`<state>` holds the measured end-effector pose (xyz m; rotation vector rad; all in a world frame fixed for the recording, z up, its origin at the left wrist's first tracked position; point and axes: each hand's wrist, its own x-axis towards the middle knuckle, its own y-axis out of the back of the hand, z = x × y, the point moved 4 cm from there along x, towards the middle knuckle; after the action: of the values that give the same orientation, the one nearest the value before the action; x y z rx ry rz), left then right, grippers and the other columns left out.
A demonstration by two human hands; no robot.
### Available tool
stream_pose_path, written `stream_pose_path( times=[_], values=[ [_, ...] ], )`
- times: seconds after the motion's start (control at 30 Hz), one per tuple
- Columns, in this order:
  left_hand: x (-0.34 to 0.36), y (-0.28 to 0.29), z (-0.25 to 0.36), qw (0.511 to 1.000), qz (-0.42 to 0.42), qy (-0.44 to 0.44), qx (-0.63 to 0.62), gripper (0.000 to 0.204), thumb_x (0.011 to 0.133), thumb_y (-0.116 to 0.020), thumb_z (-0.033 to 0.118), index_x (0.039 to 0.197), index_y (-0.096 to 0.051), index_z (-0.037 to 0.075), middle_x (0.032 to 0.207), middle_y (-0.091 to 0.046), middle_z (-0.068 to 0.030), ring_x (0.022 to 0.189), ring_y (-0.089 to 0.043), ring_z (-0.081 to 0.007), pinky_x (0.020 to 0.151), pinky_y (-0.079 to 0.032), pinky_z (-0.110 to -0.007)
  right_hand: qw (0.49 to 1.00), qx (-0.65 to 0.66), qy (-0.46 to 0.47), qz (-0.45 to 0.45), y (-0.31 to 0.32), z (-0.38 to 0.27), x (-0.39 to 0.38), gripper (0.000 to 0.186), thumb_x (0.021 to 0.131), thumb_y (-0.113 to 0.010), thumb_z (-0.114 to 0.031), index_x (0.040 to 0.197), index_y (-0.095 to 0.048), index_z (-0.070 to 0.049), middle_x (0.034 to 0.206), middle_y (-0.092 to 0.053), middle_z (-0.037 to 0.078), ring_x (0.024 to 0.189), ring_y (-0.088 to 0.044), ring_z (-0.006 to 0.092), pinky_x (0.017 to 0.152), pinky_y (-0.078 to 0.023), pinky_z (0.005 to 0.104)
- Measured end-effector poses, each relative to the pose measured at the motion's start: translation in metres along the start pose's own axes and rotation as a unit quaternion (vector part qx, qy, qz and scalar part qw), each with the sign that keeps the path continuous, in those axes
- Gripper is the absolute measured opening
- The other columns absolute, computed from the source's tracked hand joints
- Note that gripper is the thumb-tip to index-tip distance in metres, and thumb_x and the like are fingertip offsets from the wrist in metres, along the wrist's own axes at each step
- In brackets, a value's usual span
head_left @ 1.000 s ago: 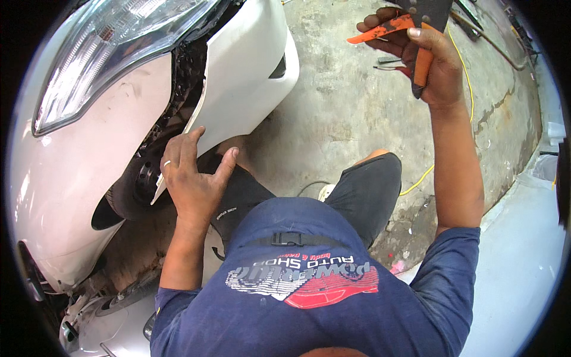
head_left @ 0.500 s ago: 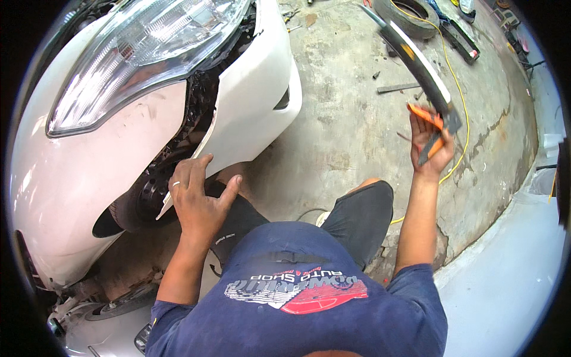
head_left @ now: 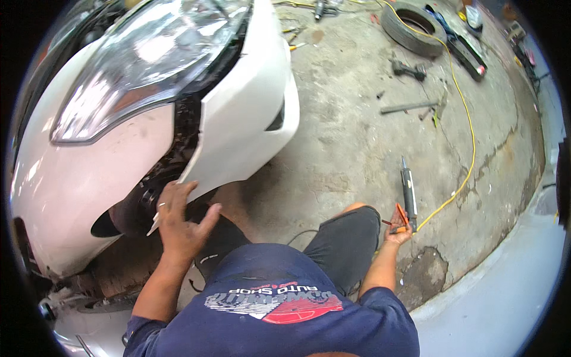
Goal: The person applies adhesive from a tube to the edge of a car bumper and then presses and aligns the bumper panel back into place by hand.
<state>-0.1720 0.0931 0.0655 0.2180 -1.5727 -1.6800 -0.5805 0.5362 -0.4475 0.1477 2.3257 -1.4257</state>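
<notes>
Fingers of the left hand spread flat against the lower edge of the white bumper, beside the dark wheel opening. Right hand grips an orange-handled tool low over the concrete floor, near the yellow cable.

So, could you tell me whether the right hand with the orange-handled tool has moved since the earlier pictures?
Yes. The right hand has come down with the orange-handled tool to the concrete floor, beside the knee.

Orange-handled tool, white bumper.
</notes>
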Motion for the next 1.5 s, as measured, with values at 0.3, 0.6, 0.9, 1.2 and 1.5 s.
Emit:
stream_pose_path(
  times=[0.3,0.6,0.9,1.2,1.5],
  values=[
    [-0.015,-0.006,-0.015,0.999,-0.018,0.039,-0.027,0.055,0.083,-0.093,0.020,0.129,-0.072,0.001,0.132,-0.071,-0.0225,0.128,-0.066,-0.0438,0.116,-0.049,-0.052,0.939,-0.074,-0.185,0.281,0.067,0.034,-0.023,0.079,0.109,-0.063,-0.058,0.150,-0.053,0.009,0.146,-0.067,0.024,0.135,-0.068,0.0401,0.115,-0.059,0.0537],
    [-0.004,0.001,0.019,0.998,0.046,0.027,-0.032,0.057,0.079,-0.094,0.027,0.127,-0.073,0.005,0.127,-0.072,-0.0197,0.126,-0.067,-0.0423,0.112,-0.050,-0.052,0.455,-0.862,-0.144,-0.169,-0.102,0.080,0.070,0.051,0.106,-0.064,-0.023,0.152,-0.064,-0.001,0.148,-0.072,0.021,0.142,-0.066,0.0353,0.117,-0.052,0.0493],
    [-0.009,0.016,0.027,0.996,0.081,0.036,-0.031,0.053,0.076,-0.095,0.028,0.119,-0.074,0.005,0.113,-0.073,-0.0138,0.117,-0.067,-0.0385,0.103,-0.049,-0.052,0.467,-0.516,0.337,-0.634,-0.616,0.212,-0.136,0.105,0.077,-0.056,0.014,0.174,-0.042,-0.024,0.175,-0.036,0.023,0.162,-0.035,0.0477,0.136,-0.031,0.0531],
    [-0.015,0.017,0.021,0.995,0.069,0.046,-0.047,0.050,0.075,-0.095,0.027,0.117,-0.076,0.006,0.120,-0.072,-0.0174,0.119,-0.067,-0.0398,0.105,-0.050,-0.051,0.393,-0.547,0.376,-0.637,-0.626,0.277,-0.146,0.108,0.079,-0.062,0.013,0.170,-0.047,-0.042,0.181,-0.028,0.023,0.166,-0.029,0.0502,0.136,-0.030,0.0576],
    [-0.013,0.015,0.009,0.992,0.092,0.035,-0.075,0.050,0.072,-0.096,0.029,0.113,-0.076,0.007,0.109,-0.071,-0.0110,0.111,-0.068,-0.0346,0.102,-0.049,-0.050,0.420,-0.535,0.372,-0.632,-0.620,0.283,-0.161,0.104,0.077,-0.063,0.012,0.167,-0.051,-0.039,0.181,-0.027,0.023,0.166,-0.029,0.0517,0.133,-0.031,0.0602]
  ],
)
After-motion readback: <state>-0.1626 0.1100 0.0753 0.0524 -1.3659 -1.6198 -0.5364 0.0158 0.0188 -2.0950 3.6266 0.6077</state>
